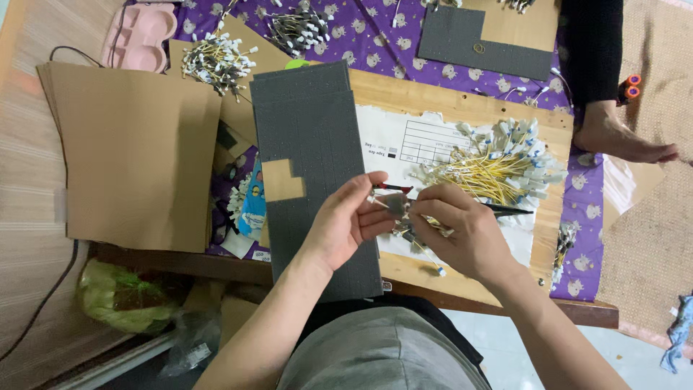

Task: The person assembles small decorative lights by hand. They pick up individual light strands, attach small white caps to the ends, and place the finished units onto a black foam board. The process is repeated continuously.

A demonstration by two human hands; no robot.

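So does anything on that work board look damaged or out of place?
Yes. The white paper sheet on the wooden board has a ragged, torn upper edge. The dark grey foam sheet has a patch missing, showing brown backing. A person's bare foot rests beside the board.

Wooden desk (462,105) at centre, over a purple patterned cloth (375,40). Woven mat (650,238) at right; pale floor (491,339) along the bottom.

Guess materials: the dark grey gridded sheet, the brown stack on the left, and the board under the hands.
Dark grey gridded sheet: likely foam, matte, cut into small squares; a gap shows brown backing. Brown stack: cardboard or kraft sheets, dull, layered edges visible. Board: wood, probably plywood, pale grain, unvarnished look.
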